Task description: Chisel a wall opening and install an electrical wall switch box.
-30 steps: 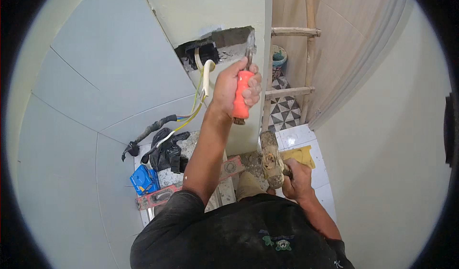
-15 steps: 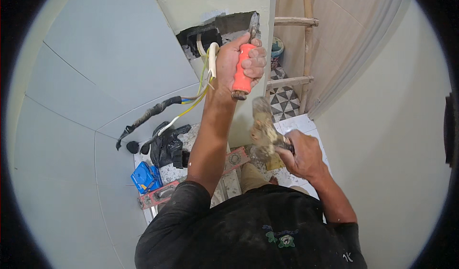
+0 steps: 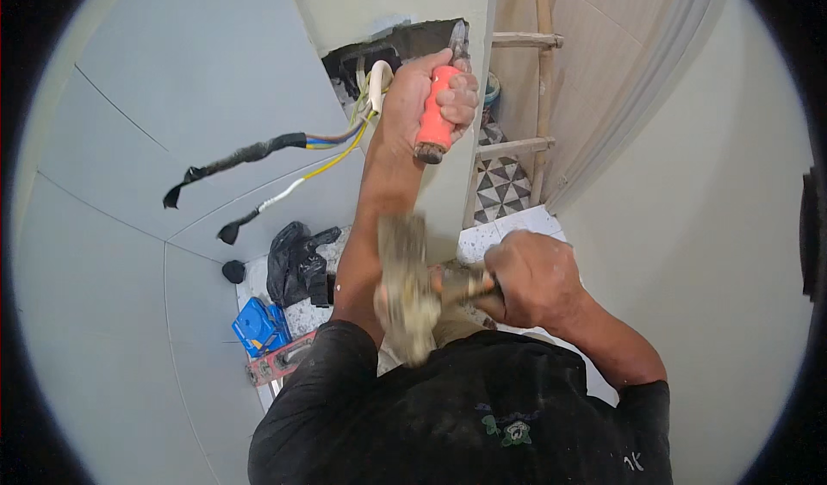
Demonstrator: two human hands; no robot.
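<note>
My left hand (image 3: 407, 106) is wrapped around the red-orange grip of a chisel (image 3: 437, 110). The chisel's metal blade points up to the right end of a rough rectangular recess (image 3: 415, 41) cut in the wall. Closed on a hammer's handle, my right hand (image 3: 538, 278) is lower and to the right. The dusty hammer (image 3: 405, 287), smeared by motion, has its head in front of my left forearm, well below the chisel's butt. Electrical wires (image 3: 345, 145) come out of the recess beside my left wrist, their ends wrapped in black tape.
A wooden ladder (image 3: 543, 80) stands at the right beyond the wall edge, with a bucket (image 3: 491, 93) behind it. Down on the left are a black plastic bag (image 3: 293, 265), a blue box-like object (image 3: 258, 326) and a red spirit level (image 3: 280, 360). Grey panels (image 3: 103, 252) line the left.
The hammer has swung left and down, away from the chisel. My left hand keeps its grip with the chisel at the recess. The loose wires have swung up and left.
</note>
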